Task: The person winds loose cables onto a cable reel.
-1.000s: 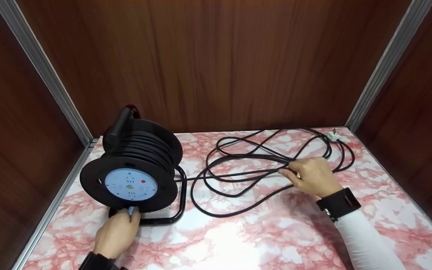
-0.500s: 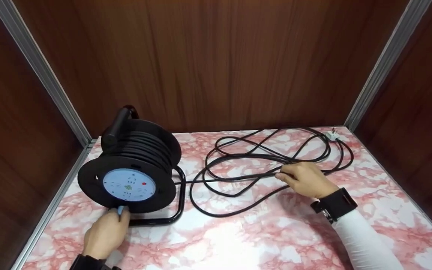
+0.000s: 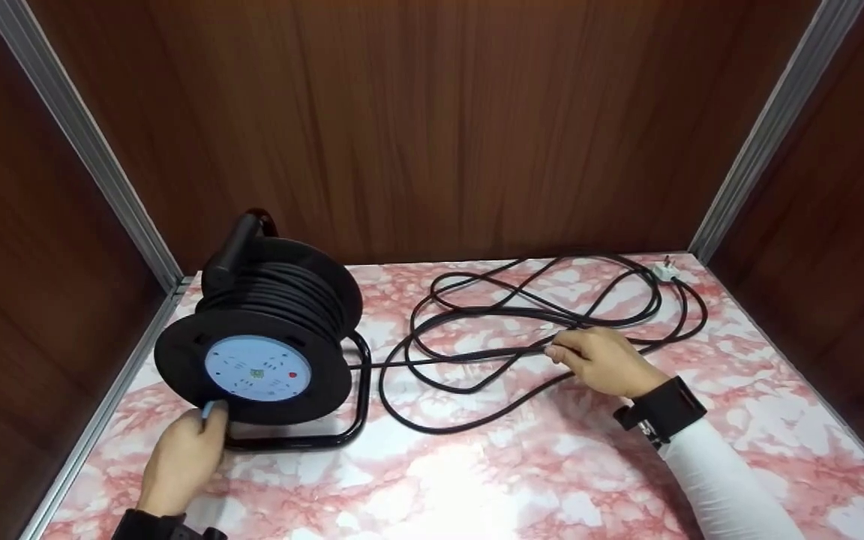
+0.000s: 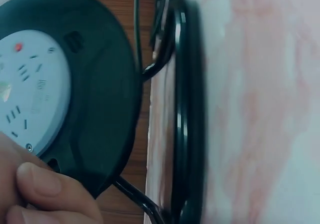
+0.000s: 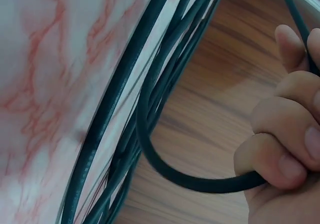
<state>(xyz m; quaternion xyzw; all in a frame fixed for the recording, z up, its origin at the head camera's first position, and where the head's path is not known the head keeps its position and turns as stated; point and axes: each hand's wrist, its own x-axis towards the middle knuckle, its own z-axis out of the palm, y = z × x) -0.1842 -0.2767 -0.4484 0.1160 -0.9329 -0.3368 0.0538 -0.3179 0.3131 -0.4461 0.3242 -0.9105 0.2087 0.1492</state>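
A black cable reel [image 3: 177, 356] with a pale blue socket face [image 3: 241, 367] stands upright on its tubular frame at the left. Its drum carries wound black cable [image 3: 282, 289]. My left hand [image 3: 184, 457] pinches a small blue knob [image 3: 211, 409] at the disc's lower rim; in the left wrist view curled fingers [image 4: 55, 194] cover the knob. Loose black cable [image 3: 439, 431] lies in loops to the right. My right hand [image 3: 601, 360] grips one strand of it, and in the right wrist view the fingers [image 5: 280, 114] curl round that cable [image 5: 215, 185].
A white plug [image 3: 666, 271] lies at the back right, at the cable's end. The reel's black frame [image 3: 363, 397] rests on the pink-and-white marbled table [image 3: 432, 487]. Brown wood-grain panels [image 3: 432, 135] rise behind and at both sides.
My left hand has moved left with the knob, and the reel's face has turned clockwise. My right hand, holding the cable, has shifted slightly toward the reel.
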